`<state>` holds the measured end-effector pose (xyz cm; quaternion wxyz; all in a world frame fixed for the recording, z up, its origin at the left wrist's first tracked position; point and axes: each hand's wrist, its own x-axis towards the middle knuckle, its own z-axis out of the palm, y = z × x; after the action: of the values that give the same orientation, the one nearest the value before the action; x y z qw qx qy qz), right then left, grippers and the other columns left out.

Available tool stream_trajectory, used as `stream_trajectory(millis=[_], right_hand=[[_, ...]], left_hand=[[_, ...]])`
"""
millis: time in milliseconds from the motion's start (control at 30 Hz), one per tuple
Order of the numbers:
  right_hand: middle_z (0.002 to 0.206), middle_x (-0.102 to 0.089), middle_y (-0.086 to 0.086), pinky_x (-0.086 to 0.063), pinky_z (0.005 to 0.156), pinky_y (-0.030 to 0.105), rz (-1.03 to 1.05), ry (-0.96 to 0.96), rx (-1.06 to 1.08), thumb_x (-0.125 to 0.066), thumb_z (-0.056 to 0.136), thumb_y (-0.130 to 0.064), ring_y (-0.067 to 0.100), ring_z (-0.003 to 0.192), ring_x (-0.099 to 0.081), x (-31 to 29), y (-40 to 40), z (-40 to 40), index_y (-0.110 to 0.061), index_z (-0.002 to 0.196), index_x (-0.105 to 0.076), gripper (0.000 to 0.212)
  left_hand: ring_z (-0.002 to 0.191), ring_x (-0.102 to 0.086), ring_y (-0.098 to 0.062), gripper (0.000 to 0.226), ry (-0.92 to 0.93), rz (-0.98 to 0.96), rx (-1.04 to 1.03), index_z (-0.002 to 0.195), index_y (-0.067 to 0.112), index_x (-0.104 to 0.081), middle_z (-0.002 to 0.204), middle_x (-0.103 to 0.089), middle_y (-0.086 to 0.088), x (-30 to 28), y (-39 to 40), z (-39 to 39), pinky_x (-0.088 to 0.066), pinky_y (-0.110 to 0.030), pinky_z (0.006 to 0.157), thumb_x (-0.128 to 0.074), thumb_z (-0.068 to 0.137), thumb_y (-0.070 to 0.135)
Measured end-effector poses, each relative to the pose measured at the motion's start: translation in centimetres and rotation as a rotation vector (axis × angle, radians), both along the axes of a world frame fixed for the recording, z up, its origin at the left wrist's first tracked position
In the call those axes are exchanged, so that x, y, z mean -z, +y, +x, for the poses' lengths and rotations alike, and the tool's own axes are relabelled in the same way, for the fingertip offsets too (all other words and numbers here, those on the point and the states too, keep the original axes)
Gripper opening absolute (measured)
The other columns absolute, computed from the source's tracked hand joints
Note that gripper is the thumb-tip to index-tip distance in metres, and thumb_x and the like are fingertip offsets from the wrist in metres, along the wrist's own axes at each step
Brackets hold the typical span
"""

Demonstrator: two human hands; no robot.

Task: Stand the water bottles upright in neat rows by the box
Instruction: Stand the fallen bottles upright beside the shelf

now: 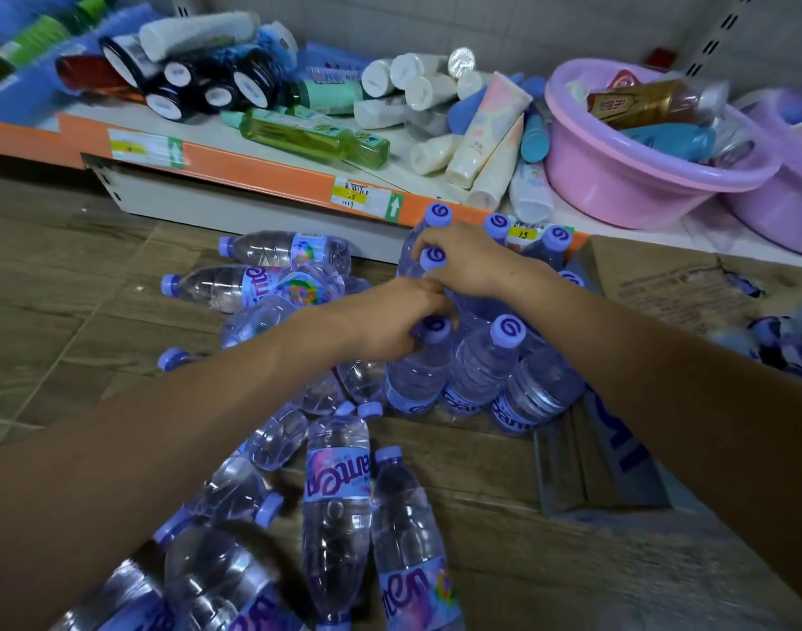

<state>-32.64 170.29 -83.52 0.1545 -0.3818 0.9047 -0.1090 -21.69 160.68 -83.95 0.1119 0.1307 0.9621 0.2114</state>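
Both hands work in the upright cluster of water bottles (476, 357), which stands against the cardboard box (681, 284) at 3 o'clock. Left hand (390, 318) curls round the neck of an upright bottle (419, 366) at the cluster's near-left corner; fingers close under the purple cap. Right hand (467, 261) sits just beyond, toward 12 o'clock, fingers curled over the cap of a back-row bottle (433, 257). The two hands touch or nearly touch.

Key relation: loose bottles (337, 498) lie flat at 6 to 9 o'clock from the grip, long axes mostly running toward the cluster, caps pointing various ways. More lie at 10 o'clock (280, 284). Left hand is nearer to all of them.

Surface: wood-pattern floor (71, 275), flat. A low shelf (235, 163) with an orange edge strip runs along 12 o'clock, piled with tubes and toiletry bottles; a pink basin (635, 175) at 1 o'clock. Open floor for further rows looks, by my reading, to lie at 6 o'clock along the box.
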Motion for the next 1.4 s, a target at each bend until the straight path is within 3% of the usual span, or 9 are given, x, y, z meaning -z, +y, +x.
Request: stream_trajectory(millis=[133, 300, 500, 733, 1067, 1167, 1233, 1300, 1400], right_hand=[[0.122, -0.054, 0.012, -0.035, 0.077, 0.027, -0.014, 0.008, 0.003, -0.060, 0.084, -0.011, 0.027, 0.108, -0.050, 0.1, 0.1, 0.0, -0.011, 0.113, -0.057, 0.030], [0.120, -0.055, 0.012, -0.039, 0.081, 0.030, -0.071, 0.021, 0.035, -0.066, 0.083, -0.019, 0.027, 0.108, -0.051, 0.4, 0.3, 0.4, -0.008, 0.113, -0.057, 0.034], [0.119, -0.051, 0.015, -0.042, 0.077, 0.032, -0.063, 0.053, 0.083, -0.065, 0.081, -0.013, 0.030, 0.103, -0.053, 0.7, 0.6, 0.4, -0.008, 0.116, -0.054, 0.036], [0.120, -0.048, 0.015, -0.048, 0.086, 0.045, -0.031, 0.056, 0.046, -0.059, 0.079, -0.004, 0.033, 0.099, -0.053, 0.6, 0.2, 0.7, -0.010, 0.110, -0.056, 0.032], [0.124, -0.051, 0.017, -0.039, 0.079, 0.028, -0.084, 0.011, 0.090, -0.063, 0.083, -0.011, 0.029, 0.109, -0.051, 0.8, 0.2, 0.4, -0.009, 0.117, -0.057, 0.035], [0.134, -0.048, 0.016, -0.036, 0.094, 0.028, -0.081, -0.028, 0.091, -0.059, 0.088, -0.020, 0.029, 0.122, -0.046, 0.2, 0.6, 0.6, -0.010, 0.130, -0.050, 0.043], [0.130, -0.051, 0.017, -0.035, 0.098, 0.032, -0.160, 0.081, 0.100, -0.054, 0.091, -0.023, 0.031, 0.121, -0.046, -0.9, 0.8, 1.0, -0.010, 0.130, -0.050, 0.041], [0.113, -0.056, 0.015, -0.036, 0.092, 0.032, -0.321, 0.247, 0.082, -0.052, 0.092, -0.019, 0.030, 0.111, -0.050, -2.3, 0.5, 2.4, -0.010, 0.119, -0.057, 0.029], [0.094, -0.058, 0.002, -0.038, 0.082, 0.027, -0.475, 0.173, -0.089, -0.052, 0.089, -0.010, 0.018, 0.092, -0.052, -3.7, -1.3, 7.0, -0.009, 0.102, -0.064, 0.017]], left_hand=[[0.118, -0.048, -0.024, 0.050, -0.015, 0.014, 0.037, 0.128, 0.017, -0.051, 0.128, -0.048, -0.009, -0.5, -0.2, 0.8, -0.040, -0.032, 0.096, -0.059, 0.081, 0.004], [0.108, -0.051, -0.032, 0.059, -0.035, -0.051, -0.183, 0.118, 0.007, -0.044, 0.123, -0.043, -0.013, 0.4, 1.6, 1.8, -0.046, -0.040, 0.088, -0.068, 0.077, 0.042], [0.109, -0.053, -0.034, 0.044, 0.059, -0.079, -0.109, 0.118, 0.007, -0.048, 0.127, -0.042, -0.010, 0.5, 1.5, 1.7, -0.045, -0.044, 0.088, -0.066, 0.081, 0.020], [0.107, -0.053, -0.030, 0.038, 0.123, -0.033, -0.064, 0.117, 0.009, -0.049, 0.124, -0.044, -0.008, 0.9, 1.5, 2.0, -0.044, -0.038, 0.083, -0.063, 0.081, 0.014], [0.115, -0.049, -0.032, 0.044, 0.148, -0.028, -0.073, 0.121, 0.004, -0.047, 0.131, -0.042, -0.012, 1.5, 2.1, 1.2, -0.044, -0.044, 0.088, -0.061, 0.079, 0.005], [0.118, -0.047, -0.024, 0.058, 0.066, 0.102, -0.056, 0.131, 0.010, -0.040, 0.134, -0.044, -0.008, 1.6, 0.5, 1.4, -0.038, -0.026, 0.092, -0.066, 0.080, 0.015], [0.098, -0.053, -0.017, 0.059, 0.029, 0.231, -0.133, 0.131, 0.014, -0.042, 0.128, -0.051, -0.006, 1.2, -2.3, 2.1, -0.039, -0.016, 0.078, -0.069, 0.080, 0.025], [0.088, -0.055, -0.019, 0.051, 0.111, 0.275, -0.325, 0.121, 0.015, -0.051, 0.118, -0.057, -0.007, 0.9, -5.9, 2.9, -0.045, -0.022, 0.080, -0.072, 0.077, 0.031], [0.117, -0.045, -0.032, 0.082, 0.029, -0.110, -0.641, 0.129, 0.017, -0.041, 0.126, -0.045, -0.013, 2.6, -10.9, 5.4, -0.039, -0.040, 0.101, -0.077, 0.063, 0.051]])
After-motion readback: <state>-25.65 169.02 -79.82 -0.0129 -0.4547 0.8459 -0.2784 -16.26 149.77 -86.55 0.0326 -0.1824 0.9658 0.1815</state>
